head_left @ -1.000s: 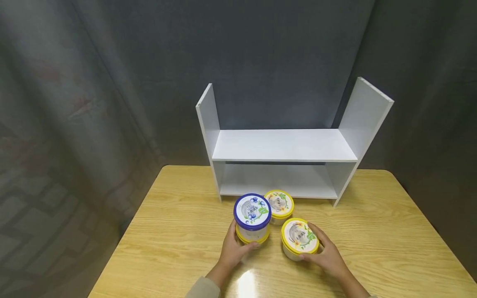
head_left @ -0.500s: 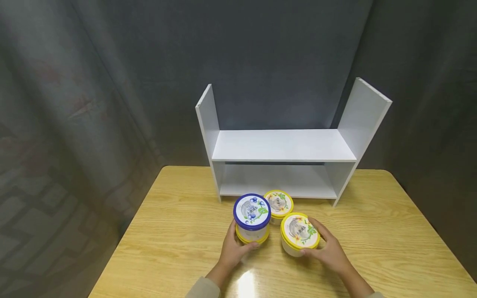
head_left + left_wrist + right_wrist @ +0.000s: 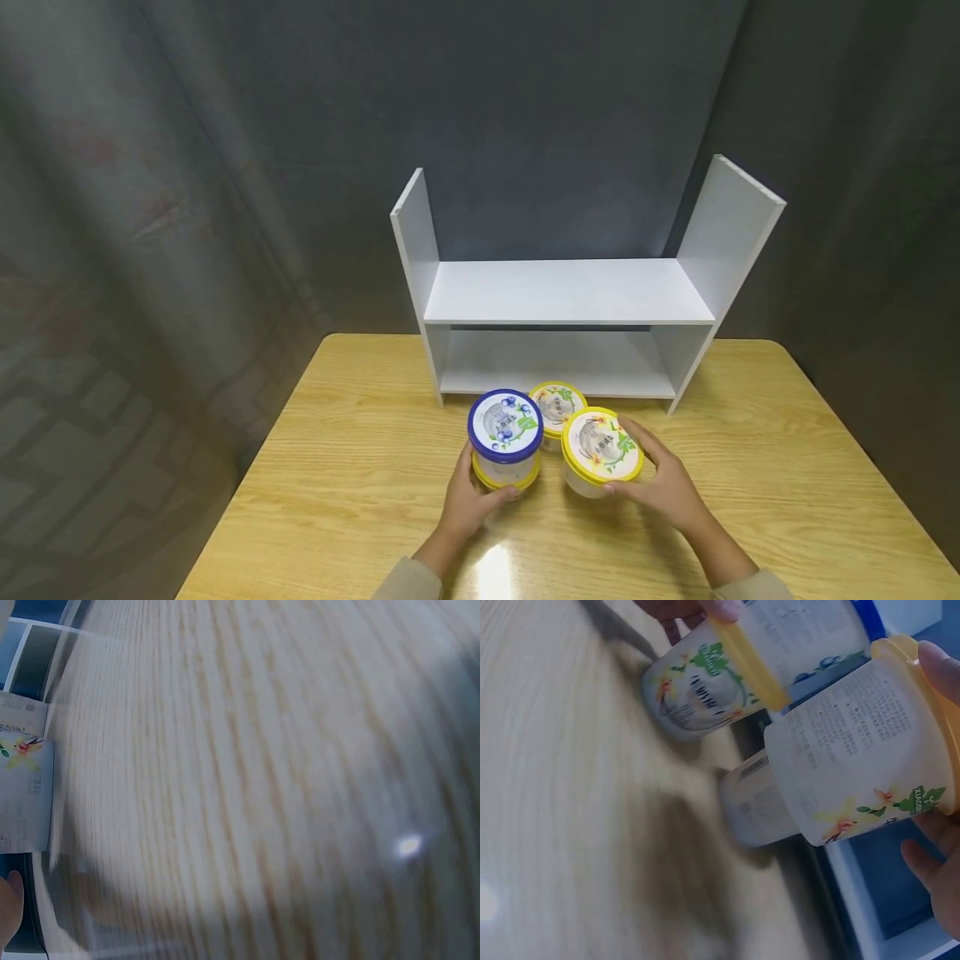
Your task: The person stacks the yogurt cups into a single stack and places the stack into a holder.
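My left hand (image 3: 467,504) grips the lower part of a two-tub stack: a yellow-lidded tub (image 3: 697,694) below, a blue-lidded tub (image 3: 506,427) with blueberry print on top. In my right hand (image 3: 670,492) is another yellow-lidded tub (image 3: 602,448), held at its lid between thumb and fingers. The right wrist view shows this tub raised off the table, its base tilted into view. Behind both hands a third yellow-lidded tub (image 3: 556,405) stands on the table, partly covered by the others. Only part of a flower-printed tub (image 3: 26,795) shows in the left wrist view.
A white two-tier shelf (image 3: 570,292) with tall side panels stands at the back of the wooden table (image 3: 360,450), just behind the tubs. Dark grey curtains (image 3: 300,167) hang behind and beside the table.
My right hand has lifted its yellow-lidded tub and moved it away from me, toward the tub at the back. The left hand and its stack have stayed nearly still.
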Tool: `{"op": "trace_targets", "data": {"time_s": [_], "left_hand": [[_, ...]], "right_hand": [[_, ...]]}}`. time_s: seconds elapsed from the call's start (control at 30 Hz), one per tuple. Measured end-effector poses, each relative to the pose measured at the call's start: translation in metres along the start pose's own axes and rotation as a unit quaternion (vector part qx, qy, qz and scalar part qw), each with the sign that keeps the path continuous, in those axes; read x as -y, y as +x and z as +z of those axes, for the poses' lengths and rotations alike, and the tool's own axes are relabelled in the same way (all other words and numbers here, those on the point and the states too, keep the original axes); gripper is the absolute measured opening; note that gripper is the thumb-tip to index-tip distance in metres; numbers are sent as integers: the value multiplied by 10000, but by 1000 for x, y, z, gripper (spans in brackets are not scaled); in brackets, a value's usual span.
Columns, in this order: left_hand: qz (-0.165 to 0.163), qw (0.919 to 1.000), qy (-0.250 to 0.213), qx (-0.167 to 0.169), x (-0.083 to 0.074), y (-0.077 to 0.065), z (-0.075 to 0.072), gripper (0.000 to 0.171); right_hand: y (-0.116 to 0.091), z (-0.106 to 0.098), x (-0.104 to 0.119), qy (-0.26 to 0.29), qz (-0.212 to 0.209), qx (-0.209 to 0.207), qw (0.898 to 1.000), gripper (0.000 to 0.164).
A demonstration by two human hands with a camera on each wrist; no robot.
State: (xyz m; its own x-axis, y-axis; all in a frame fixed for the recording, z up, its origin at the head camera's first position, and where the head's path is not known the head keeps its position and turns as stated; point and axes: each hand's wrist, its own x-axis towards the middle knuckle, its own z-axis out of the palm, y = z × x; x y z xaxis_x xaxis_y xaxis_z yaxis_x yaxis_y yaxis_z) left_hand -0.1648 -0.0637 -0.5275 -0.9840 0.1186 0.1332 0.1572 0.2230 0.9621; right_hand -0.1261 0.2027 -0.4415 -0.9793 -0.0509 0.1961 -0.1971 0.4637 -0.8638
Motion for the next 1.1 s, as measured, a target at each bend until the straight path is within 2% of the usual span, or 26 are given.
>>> {"op": "trace_targets", "data": {"time_s": [0.43,0.7,0.93,1.1], "left_hand": [[-22,10000,-63,50,1,0,-1,99],[44,9997,-221,105,-30,-7,-4,94],[29,9999,-113,44,1,0,0,99],[43,9999,-153,61,-5,-1,-1,97]], "right_hand": [[16,-10,17,-42,-347,94,9993,88],[20,-17,34,-71,-462,90,9989,86],[25,-22,48,-155,-602,108,9980,84],[28,-25,59,-69,-583,168,9981,85]]}}
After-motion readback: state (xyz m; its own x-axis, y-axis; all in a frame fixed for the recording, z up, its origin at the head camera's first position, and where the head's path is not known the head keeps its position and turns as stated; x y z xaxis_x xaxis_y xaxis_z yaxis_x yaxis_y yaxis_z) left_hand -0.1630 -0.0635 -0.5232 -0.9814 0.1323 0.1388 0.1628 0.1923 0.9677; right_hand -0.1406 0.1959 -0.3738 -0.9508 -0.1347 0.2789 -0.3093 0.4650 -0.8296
